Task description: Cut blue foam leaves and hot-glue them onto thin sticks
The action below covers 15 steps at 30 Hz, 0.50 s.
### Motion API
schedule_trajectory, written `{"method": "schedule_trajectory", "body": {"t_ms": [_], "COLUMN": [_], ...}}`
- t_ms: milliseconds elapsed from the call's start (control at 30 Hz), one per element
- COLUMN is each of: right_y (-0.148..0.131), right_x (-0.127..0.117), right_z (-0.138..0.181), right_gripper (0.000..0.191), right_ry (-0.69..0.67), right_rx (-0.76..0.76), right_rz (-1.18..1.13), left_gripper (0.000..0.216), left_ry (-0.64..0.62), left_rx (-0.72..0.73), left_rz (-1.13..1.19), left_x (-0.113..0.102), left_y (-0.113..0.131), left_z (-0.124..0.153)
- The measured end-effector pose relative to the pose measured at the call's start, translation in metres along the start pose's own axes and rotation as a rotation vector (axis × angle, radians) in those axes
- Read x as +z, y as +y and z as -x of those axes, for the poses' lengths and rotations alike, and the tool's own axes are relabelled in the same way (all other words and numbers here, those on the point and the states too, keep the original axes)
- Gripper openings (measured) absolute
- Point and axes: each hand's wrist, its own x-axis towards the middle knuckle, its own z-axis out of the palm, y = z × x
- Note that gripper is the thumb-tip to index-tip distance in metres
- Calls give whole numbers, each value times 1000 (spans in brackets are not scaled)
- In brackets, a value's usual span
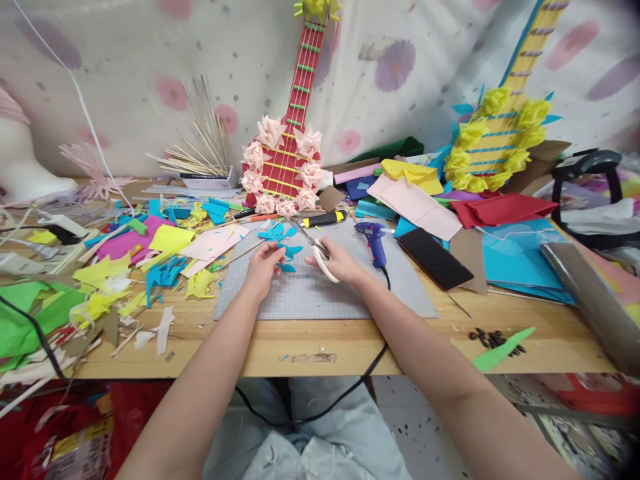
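Blue paper (286, 257), cut into spiky shapes, sits pinched in our left hand (263, 265) over the grey cutting mat (320, 293). Our right hand (340, 261) grips white-handled scissors (317, 252), blades pointing at the paper. Just beside that hand lies a blue glue gun (373, 241), its black cord trailing off the table edge. A black phone (434, 258) rests further right. Behind the mat stands a red paper guitar (290, 133), with a utility knife (323, 219) before it. Coloured scraps (125, 267) crowd the left.
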Motion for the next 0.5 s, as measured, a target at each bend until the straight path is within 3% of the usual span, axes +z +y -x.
{"method": "schedule_trajectory", "body": {"t_ms": [200, 500], "right_y": [-6, -6], "right_x": [2, 1], "right_z": [9, 8], "right_gripper": [43, 47], "right_ry": [-140, -142], "right_rx": [-95, -118], "right_rz": [211, 335], "left_gripper": [29, 25], "left_ry": [-21, -19], "left_rx": [-35, -19], "left_rz": [132, 92], "left_x": [-2, -2], "left_y": [3, 0], "left_z": [-1, -1]}}
